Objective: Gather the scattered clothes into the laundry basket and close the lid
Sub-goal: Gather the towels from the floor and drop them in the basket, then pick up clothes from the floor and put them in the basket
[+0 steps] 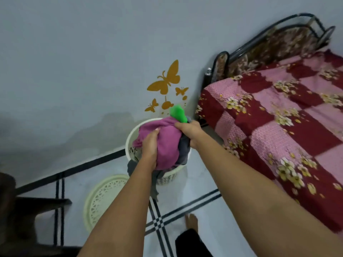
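A bundle of clothes hangs over the open cream laundry basket (pixel 132 140) on the floor by the wall. The bundle holds a magenta garment (pixel 167 143), a bright green piece (pixel 177 113) on top and grey cloth (pixel 183 151) that trails down past the basket's front. My left hand (pixel 151 145) grips the magenta garment from the left. My right hand (pixel 191 132) clutches the bundle from the right, where the green and grey pieces meet. The basket's round cream lid (pixel 104 199) lies flat on the floor, to the left of the basket and nearer to me.
A bed (pixel 278 115) with a red and pink floral cover fills the right side, close to the basket. A dark piece of furniture (pixel 27 210) stands at the lower left. My bare foot (pixel 192 222) rests on the white tiled floor. Butterfly stickers (pixel 167 80) mark the wall.
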